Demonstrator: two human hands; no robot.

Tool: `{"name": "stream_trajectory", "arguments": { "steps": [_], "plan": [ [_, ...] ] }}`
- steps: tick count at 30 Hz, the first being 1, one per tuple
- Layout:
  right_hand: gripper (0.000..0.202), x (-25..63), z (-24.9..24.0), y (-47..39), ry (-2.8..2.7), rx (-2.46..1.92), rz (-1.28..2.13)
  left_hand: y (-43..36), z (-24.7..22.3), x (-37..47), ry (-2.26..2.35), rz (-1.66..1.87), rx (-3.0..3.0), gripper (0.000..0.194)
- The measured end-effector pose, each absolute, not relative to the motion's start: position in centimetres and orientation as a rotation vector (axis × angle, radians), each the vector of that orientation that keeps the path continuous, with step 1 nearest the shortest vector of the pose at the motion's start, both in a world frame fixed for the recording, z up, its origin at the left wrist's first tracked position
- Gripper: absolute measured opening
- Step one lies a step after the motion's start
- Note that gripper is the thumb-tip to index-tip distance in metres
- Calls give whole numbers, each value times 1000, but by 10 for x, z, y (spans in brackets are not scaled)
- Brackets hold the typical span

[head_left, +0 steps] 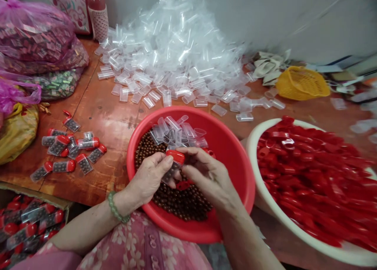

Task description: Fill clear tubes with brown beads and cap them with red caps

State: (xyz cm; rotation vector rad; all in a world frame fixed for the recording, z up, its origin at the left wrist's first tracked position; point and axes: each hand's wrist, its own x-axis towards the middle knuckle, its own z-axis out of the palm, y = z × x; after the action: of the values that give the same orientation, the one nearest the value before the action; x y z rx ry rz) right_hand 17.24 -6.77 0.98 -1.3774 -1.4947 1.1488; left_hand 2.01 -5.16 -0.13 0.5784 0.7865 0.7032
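My left hand (149,179) is closed round a small clear plastic bottle (170,173) topped by a red cap (176,157). The bottle is tilted over the red basin (240,171). At the cap's right side is my right hand (207,173), its thumb and fingers curved and apart. Its fingertips seem to touch the cap's edge. Beneath both hands, brown beads (179,203) fill the basin's bottom. Empty clear tubes (188,130) lie inside at the back, and a loose red cap (183,184) shows between my hands.
A big heap of clear tubes (176,57) stands against the wall. On the right, a white tub (253,152) holds red caps (312,175). Filled bottles (63,167) lie on the table at left, more fill a box (26,226) below. Pink bags (35,34) and a yellow basket (302,83) stand behind.
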Motion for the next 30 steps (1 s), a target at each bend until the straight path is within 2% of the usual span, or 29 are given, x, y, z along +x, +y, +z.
{"name": "stream_trajectory", "arguments": {
  "steps": [2, 5, 10, 17, 21, 25, 30],
  "plan": [
    [23, 178, 17, -60, -1380, -1377, 1337, -52, 0, 20, 758, 635, 679, 39],
    [25, 187, 27, -47, -1466, -1369, 1468, -53, 3, 19, 716, 568, 757, 32],
    [22, 190, 31, -38, -1829, -1319, 1395, -53, 2, 19, 784, 518, 772, 29],
    [19, 187, 18, -50, -1653, -1358, 1321, -49, 4, 22, 800, 508, 778, 17],
    [30, 194, 12, -55, -1658, -1346, 1170, -48, 8, 22, 847, 498, 764, 13],
    [19, 190, 10, -58, -1611, -1334, 1059, -48, 10, 22, 881, 507, 775, 14],
    [13, 171, 0, -65, -1341, -1320, 1129, -48, 7, 24, 871, 560, 809, 18]
  ]
}}
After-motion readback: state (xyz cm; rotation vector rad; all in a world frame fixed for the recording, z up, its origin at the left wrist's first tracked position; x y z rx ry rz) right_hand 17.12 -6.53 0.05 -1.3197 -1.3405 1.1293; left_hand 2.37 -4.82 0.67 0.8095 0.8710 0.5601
